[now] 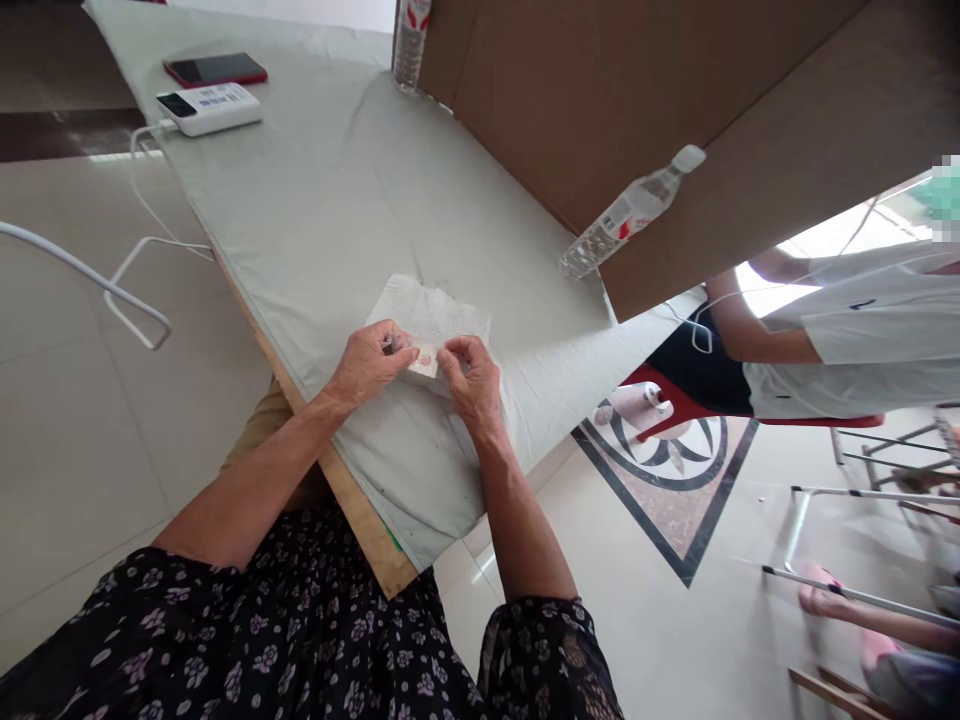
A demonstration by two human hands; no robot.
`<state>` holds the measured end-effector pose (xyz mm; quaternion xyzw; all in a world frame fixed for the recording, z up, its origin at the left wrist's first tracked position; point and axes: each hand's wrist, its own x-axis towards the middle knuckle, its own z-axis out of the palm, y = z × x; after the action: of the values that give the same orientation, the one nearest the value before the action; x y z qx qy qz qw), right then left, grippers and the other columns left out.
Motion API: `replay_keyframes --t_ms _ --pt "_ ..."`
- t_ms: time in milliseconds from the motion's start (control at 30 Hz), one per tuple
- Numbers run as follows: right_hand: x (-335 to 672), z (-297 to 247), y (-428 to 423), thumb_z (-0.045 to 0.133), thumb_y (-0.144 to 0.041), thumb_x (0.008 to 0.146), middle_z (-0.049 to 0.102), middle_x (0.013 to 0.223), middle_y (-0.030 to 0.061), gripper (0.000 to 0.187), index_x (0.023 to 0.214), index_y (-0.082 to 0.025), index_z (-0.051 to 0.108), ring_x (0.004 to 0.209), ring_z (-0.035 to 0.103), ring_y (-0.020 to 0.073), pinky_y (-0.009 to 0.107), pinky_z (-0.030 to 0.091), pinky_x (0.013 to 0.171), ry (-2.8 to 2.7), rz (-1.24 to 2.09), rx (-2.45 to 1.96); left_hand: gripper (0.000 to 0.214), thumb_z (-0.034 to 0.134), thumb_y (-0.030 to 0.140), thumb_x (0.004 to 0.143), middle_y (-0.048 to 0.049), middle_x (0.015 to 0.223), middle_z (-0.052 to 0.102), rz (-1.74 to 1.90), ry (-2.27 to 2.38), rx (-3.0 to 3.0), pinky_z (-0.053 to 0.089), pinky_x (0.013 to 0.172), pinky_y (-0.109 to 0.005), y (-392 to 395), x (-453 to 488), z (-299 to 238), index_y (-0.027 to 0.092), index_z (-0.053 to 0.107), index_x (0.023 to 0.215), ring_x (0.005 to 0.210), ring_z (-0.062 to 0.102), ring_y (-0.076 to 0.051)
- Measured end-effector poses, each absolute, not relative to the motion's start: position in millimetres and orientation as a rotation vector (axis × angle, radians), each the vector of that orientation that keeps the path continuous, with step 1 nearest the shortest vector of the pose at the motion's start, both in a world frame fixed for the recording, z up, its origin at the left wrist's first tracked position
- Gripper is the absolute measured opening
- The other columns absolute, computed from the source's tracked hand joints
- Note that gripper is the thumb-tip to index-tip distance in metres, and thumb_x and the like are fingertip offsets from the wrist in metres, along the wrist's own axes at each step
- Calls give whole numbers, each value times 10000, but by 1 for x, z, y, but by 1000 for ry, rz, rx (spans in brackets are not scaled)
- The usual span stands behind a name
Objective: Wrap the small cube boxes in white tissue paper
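A thin, crinkled white paper sheet (431,308), like a tissue or napkin, lies on the cloth-covered table (315,220) near its front corner. Its near edge is lifted or folded and shows a small reddish print. My left hand (369,362) pinches the left side of that edge between thumb and forefinger. On the right side, my right hand (472,380) grips it the same way, a short gap from the left. Both wrists hang over the table's near edge. The undersides of the fingers are hidden.
A clear plastic bottle (626,215) stands by a brown cardboard panel (570,90), with a second bottle (410,50) further back. A red-edged phone (217,68) and a cabled white device (210,108) lie far left. At right sits a person in a white shirt (847,330).
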<state>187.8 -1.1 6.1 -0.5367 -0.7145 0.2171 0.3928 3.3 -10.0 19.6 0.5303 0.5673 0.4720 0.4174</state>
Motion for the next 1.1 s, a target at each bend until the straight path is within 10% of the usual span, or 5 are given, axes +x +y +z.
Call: replay_keyframes --t_ms 167,1100 --pt "189 27 -30 503 -279 1041 750 1193 104 209 1061 -244 707 1188 639 274 466 426 1040 -1979 -17 -1333 239 675 320 731 -26 860 733 1178 1421 1347 479 728 -282 -9 4 18 205 480 654 766 626 -138" --pt "171 37 -7 577 -351 1031 683 1173 54 229 1234 -304 675 1041 530 240 404 342 895 -2617 -38 -1190 303 644 401 777 -30 751 724 1123 1605 1334 438 605 -280 -11 -50 44 184 698 981 656 608 -164"
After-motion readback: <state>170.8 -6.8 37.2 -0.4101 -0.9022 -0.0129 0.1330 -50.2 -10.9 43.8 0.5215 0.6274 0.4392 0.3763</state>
